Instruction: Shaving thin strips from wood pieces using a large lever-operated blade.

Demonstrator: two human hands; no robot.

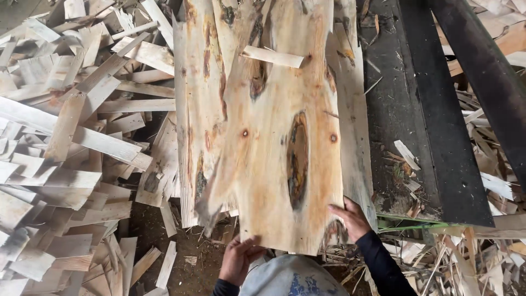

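A broad, thin wooden slab (279, 159) fills the middle of the frame, running from the top edge down to the lower centre, where both hands hold its near end. Its face is pale, rough-sawn softwood with orange and rust streaks, small round knots and one long, dark, oval bark pocket right of centre; its lower left edge is ragged and splintered. The left hand (238, 259) sits at the bottom centre, under the slab's near edge, fingers curled up around that edge and gripping it. The right hand (352, 218), in a dark sleeve, lies at the slab's lower right corner with the fingers spread flat on the wood and the thumb against the edge. A small pale offcut (272, 56) lies crosswise on the slab near the top. Beneath and to the left of the top slab, a second slab (198, 109) of the same streaked timber shows, narrower and with dark knots. The left half of the frame is a loose heap of scrap strips (71, 137), thin, flat, greyish-white slats lying at all angles. At the right, a dark, grimy machine bed (402, 109) with a black rail (444, 137) runs diagonally, littered with chips and splinters. Bare dirt floor (192, 263) with shavings shows at the lower left of centre.
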